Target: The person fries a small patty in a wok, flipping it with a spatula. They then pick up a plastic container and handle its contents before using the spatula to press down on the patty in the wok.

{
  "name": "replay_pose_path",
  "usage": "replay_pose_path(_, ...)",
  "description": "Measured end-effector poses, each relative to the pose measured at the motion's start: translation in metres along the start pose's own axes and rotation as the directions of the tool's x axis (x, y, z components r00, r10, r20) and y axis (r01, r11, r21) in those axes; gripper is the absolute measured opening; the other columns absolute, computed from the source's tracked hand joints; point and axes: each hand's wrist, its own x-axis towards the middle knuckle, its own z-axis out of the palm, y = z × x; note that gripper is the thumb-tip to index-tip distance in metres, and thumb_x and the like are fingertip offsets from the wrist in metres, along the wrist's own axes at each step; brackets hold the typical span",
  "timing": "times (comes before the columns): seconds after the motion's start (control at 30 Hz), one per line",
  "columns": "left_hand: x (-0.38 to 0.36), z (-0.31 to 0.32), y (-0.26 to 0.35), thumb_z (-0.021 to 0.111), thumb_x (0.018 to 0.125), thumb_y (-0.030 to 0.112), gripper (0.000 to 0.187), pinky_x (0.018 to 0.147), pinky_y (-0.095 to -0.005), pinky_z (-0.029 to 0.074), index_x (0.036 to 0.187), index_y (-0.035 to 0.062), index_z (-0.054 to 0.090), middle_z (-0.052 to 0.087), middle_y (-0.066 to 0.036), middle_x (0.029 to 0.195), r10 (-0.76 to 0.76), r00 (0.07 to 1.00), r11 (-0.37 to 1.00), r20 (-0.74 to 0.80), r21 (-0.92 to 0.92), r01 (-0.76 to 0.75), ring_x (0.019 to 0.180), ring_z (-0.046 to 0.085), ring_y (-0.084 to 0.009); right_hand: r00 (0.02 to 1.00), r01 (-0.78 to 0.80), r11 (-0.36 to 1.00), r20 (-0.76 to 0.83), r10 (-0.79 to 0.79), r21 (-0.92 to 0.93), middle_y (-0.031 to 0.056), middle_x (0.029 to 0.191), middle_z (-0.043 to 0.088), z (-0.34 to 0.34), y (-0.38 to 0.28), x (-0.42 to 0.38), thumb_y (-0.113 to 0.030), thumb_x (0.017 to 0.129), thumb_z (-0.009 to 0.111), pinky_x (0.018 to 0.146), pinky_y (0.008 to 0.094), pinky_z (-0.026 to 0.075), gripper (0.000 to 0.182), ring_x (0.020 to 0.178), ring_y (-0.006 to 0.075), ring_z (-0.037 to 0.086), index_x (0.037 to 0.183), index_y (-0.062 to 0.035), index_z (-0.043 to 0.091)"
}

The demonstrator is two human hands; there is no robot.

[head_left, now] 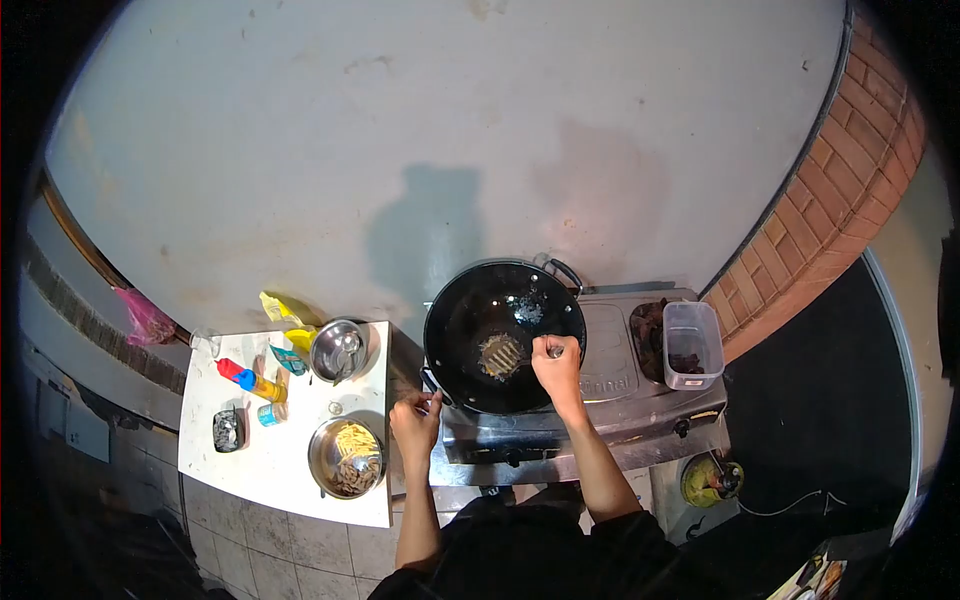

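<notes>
While right hand (557, 362) grips slotted spatula (504, 356) in wok (462, 318), left hand (415, 422) is at wok's left handle (431, 379); can't tell its grip.

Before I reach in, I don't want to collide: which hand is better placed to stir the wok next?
Probably the right hand: it holds a slotted spatula in the wok. The left hand is outside, by the side handle.
</notes>
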Motion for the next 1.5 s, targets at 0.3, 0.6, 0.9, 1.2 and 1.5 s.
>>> replay_pose_path(0.3, 0.001, -0.001, 0.000, 0.077, 0.077, 0.026, 0.028, 0.055, -0.0351, 0.047, 0.075, -0.0012, 0.070, 0.063, -0.012, 0.061, 0.017, 1.000, 1.000, 0.019, -0.014, -0.017, 0.053, 0.061, -0.0248, 0.998, -0.060, 0.994, 0.004, 0.060, -0.096, 0.0225, 0.053, 0.053, 0.003, -0.009, 0.013, -0.016, 0.079, 0.059, 0.053, 0.0437, 0.042, 0.029, 0.052, 0.0384, 0.058, 0.060, 0.0053, 0.057)
replay_pose_path(0.6, 0.002, -0.001, 0.000, 0.077, 0.076, 0.026, 0.027, 0.055, -0.0355, 0.047, 0.076, -0.0008, 0.071, 0.063, -0.013, 0.060, -0.042, 0.998, 0.999, 0.040, -0.014, 0.042, 0.053, 0.062, -0.0250, 0.994, -0.097, 0.987, 0.046, 0.104, -0.126, 0.0245, 0.055, 0.054, 0.001, -0.012, 0.022, -0.017, 0.078, 0.060, 0.058, 0.0442, 0.046, 0.029, 0.059, 0.0415, 0.061, 0.059, 0.0049, 0.058)
replay_pose_path(0.9, 0.001, -0.007, 0.008, 0.077, 0.077, 0.026, 0.029, 0.055, -0.0351, 0.046, 0.077, -0.0014, 0.071, 0.062, -0.012, 0.059, -0.030, 0.998, 0.999, 0.046, 0.019, 0.029, 0.052, 0.060, -0.0239, 0.984, -0.146, 0.976, 0.081, 0.161, -0.160, 0.0244, 0.062, 0.061, -0.001, -0.008, 0.022, -0.018, 0.077, 0.063, 0.062, 0.0438, 0.049, 0.028, 0.064, 0.0405, 0.064, 0.062, 0.0051, 0.061)
replay_pose_path(1.2, 0.003, -0.005, 0.007, 0.077, 0.077, 0.025, 0.028, 0.053, -0.0341, 0.045, 0.076, -0.0026, 0.070, 0.061, -0.012, 0.058, -0.028, 0.999, 1.000, 0.047, 0.000, 0.028, 0.051, 0.059, -0.0221, 1.000, -0.015, 0.992, -0.019, 0.013, -0.124, 0.0230, 0.059, 0.059, 0.006, 0.009, 0.017, -0.017, 0.079, 0.064, 0.059, 0.0426, 0.047, 0.030, 0.060, 0.0349, 0.065, 0.058, 0.0040, 0.059)
replay_pose_path(1.5, 0.001, -0.008, 0.011, 0.076, 0.078, 0.026, 0.027, 0.051, -0.0343, 0.045, 0.076, -0.0010, 0.070, 0.062, -0.012, 0.059, 0.003, 0.999, 1.000, 0.041, 0.017, -0.003, 0.051, 0.060, -0.0234, 0.998, 0.030, 0.969, 0.044, -0.042, 0.245, 0.0006, 0.049, 0.053, -0.029, -0.012, 0.022, -0.008, 0.088, 0.054, 0.048, 0.0302, 0.035, 0.036, 0.048, 0.0080, 0.047, 0.054, 0.0025, 0.055)
